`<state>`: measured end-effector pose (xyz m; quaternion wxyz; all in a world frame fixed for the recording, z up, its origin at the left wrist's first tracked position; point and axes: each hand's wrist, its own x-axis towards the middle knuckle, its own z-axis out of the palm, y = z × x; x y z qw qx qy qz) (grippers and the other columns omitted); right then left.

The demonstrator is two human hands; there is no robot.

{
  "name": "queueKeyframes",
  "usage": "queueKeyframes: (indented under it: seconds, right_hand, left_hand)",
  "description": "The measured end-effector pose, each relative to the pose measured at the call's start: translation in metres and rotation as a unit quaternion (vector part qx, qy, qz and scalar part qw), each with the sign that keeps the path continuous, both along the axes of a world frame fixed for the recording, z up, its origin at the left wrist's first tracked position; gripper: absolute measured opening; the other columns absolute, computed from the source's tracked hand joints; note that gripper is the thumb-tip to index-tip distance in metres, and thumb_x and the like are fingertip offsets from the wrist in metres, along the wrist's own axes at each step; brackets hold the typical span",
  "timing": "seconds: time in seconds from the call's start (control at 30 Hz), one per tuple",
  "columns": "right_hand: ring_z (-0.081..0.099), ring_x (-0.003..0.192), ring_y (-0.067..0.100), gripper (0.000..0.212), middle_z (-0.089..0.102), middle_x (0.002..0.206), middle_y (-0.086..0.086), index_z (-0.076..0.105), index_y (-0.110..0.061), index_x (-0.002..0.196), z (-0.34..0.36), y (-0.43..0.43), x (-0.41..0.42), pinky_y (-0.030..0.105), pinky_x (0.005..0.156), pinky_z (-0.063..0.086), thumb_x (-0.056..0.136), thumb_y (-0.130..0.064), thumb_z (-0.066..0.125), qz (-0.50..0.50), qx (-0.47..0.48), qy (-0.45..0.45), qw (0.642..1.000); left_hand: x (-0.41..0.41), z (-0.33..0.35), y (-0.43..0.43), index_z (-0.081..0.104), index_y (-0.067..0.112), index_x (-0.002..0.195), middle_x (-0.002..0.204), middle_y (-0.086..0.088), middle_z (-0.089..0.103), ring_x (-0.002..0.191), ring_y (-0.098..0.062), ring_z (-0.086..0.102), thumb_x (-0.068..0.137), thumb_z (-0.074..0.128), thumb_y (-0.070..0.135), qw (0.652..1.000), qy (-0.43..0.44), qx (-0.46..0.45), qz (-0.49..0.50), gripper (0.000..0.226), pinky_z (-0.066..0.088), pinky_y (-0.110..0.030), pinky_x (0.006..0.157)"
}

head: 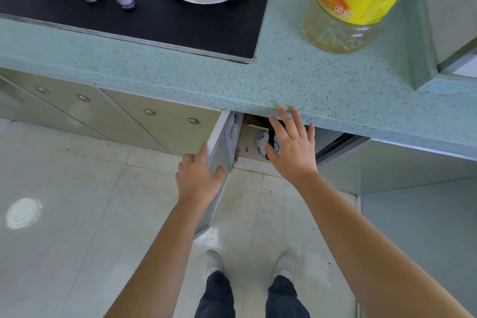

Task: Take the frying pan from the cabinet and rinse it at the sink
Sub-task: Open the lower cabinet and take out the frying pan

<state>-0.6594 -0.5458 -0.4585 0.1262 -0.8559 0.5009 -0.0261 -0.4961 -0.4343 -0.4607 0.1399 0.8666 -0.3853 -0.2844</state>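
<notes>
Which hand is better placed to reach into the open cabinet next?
Right. The right hand is free, fingers spread, in front of the cabinet opening; the left hand grips the door edge.

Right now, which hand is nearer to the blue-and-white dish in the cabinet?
Right. The right hand hovers in front of the dish, fingers spread; the left hand grips the open door beside it.

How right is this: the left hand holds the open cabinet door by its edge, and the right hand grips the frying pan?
Wrong on the right hand: the head view shows it open, fingers spread before the cabinet, gripping nothing. The left hand does hold the door's edge.
</notes>
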Motion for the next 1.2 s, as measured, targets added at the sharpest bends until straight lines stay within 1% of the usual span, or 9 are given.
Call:
queueKeyframes:
  seconds: [0.1, 0.2, 0.4, 0.57, 0.63, 0.7, 0.8, 1.1, 1.2]
  right_hand:
    - [0.005, 0.147, 0.023, 0.056, 0.017, 0.158, 0.000, 0.036, -0.018, 0.143, -0.010, -0.003, -0.008, 0.055, 0.113, 0.004, 0.092, -0.036, 0.049, 0.029, -0.028, -0.028, 0.999]
    - [0.021, 0.142, 0.028, 0.055, 0.035, 0.151, 0.008, 0.045, -0.015, 0.137, -0.019, 0.000, -0.022, 0.057, 0.107, 0.013, 0.086, -0.037, 0.043, 0.058, -0.076, -0.036, 0.995]
    - [0.032, 0.133, 0.025, 0.054, 0.051, 0.139, 0.008, 0.041, -0.016, 0.132, -0.062, 0.002, -0.058, 0.056, 0.102, 0.021, 0.081, -0.035, 0.041, 0.089, -0.084, -0.032, 0.992]
    - [0.060, 0.116, 0.030, 0.052, 0.063, 0.125, 0.007, 0.059, -0.010, 0.122, -0.116, -0.015, -0.061, 0.060, 0.092, 0.042, 0.079, -0.034, 0.042, 0.092, 0.009, 0.041, 0.995]
    - [0.056, 0.121, 0.029, 0.050, 0.060, 0.131, 0.007, 0.058, -0.010, 0.125, -0.142, -0.022, -0.057, 0.058, 0.098, 0.038, 0.081, -0.031, 0.049, 0.089, 0.016, 0.045, 0.995]
    - [0.032, 0.140, 0.022, 0.053, 0.038, 0.149, 0.003, 0.038, -0.014, 0.142, -0.168, -0.030, -0.051, 0.051, 0.115, 0.018, 0.092, -0.030, 0.044, 0.083, 0.055, 0.053, 0.994]
    - [0.006, 0.147, 0.014, 0.056, 0.015, 0.158, -0.005, 0.017, -0.021, 0.149, -0.214, -0.046, -0.045, 0.041, 0.119, -0.001, 0.098, -0.035, 0.033, 0.061, 0.090, 0.071, 0.992]
    - [0.018, 0.144, 0.017, 0.053, 0.027, 0.154, -0.001, 0.028, -0.021, 0.146, -0.366, -0.104, -0.035, 0.040, 0.119, 0.008, 0.095, -0.034, 0.039, -0.026, 0.052, 0.014, 0.998]
    - [0.028, 0.140, 0.019, 0.051, 0.037, 0.148, 0.001, 0.035, -0.018, 0.143, -0.414, -0.124, -0.031, 0.039, 0.117, 0.016, 0.094, -0.032, 0.042, -0.052, 0.021, -0.020, 0.998]
  left_hand:
    - [-0.018, -0.004, 0.002, 0.042, 0.012, 0.137, 0.125, -0.020, 0.045, 0.114, -0.038, 0.043, 0.079, 0.064, 0.025, 0.989, -0.140, -0.038, -0.033, 0.063, 0.038, -0.046, 0.095]
    - [-0.037, -0.018, -0.003, 0.050, 0.004, 0.123, 0.111, -0.026, 0.056, 0.098, -0.043, 0.054, 0.068, 0.069, 0.018, 0.963, -0.232, -0.118, -0.075, 0.060, 0.048, -0.049, 0.080]
    - [-0.084, -0.050, -0.020, 0.055, 0.005, 0.116, 0.109, -0.022, 0.060, 0.097, -0.040, 0.059, 0.069, 0.064, 0.019, 0.962, -0.223, -0.128, -0.088, 0.051, 0.051, -0.045, 0.080]
    - [-0.101, -0.109, -0.037, 0.061, 0.006, 0.115, 0.109, -0.020, 0.062, 0.101, -0.038, 0.061, 0.065, 0.073, 0.019, 0.972, -0.195, -0.098, -0.087, 0.053, 0.052, -0.048, 0.082]
    - [-0.102, -0.137, -0.048, 0.062, 0.006, 0.114, 0.108, -0.020, 0.063, 0.099, -0.037, 0.062, 0.063, 0.076, 0.020, 0.973, -0.190, -0.095, -0.096, 0.055, 0.053, -0.046, 0.081]
    - [-0.103, -0.166, -0.058, 0.062, 0.005, 0.115, 0.106, -0.020, 0.063, 0.096, -0.037, 0.062, 0.065, 0.074, 0.020, 0.974, -0.178, -0.100, -0.096, 0.053, 0.053, -0.045, 0.080]
    - [-0.097, -0.214, -0.080, 0.058, 0.004, 0.118, 0.106, -0.019, 0.062, 0.098, -0.036, 0.060, 0.072, 0.065, 0.019, 0.978, -0.147, -0.121, -0.085, 0.049, 0.052, -0.044, 0.084]
    - [-0.081, -0.361, -0.154, 0.065, 0.003, 0.110, 0.097, -0.021, 0.066, 0.089, -0.038, 0.065, 0.056, 0.076, 0.020, 0.973, -0.169, -0.109, -0.111, 0.058, 0.055, -0.045, 0.072]
    - [-0.075, -0.402, -0.174, 0.057, 0.004, 0.123, 0.111, -0.022, 0.061, 0.103, -0.040, 0.059, 0.068, 0.070, 0.021, 0.975, -0.162, -0.123, -0.095, 0.059, 0.050, -0.046, 0.085]
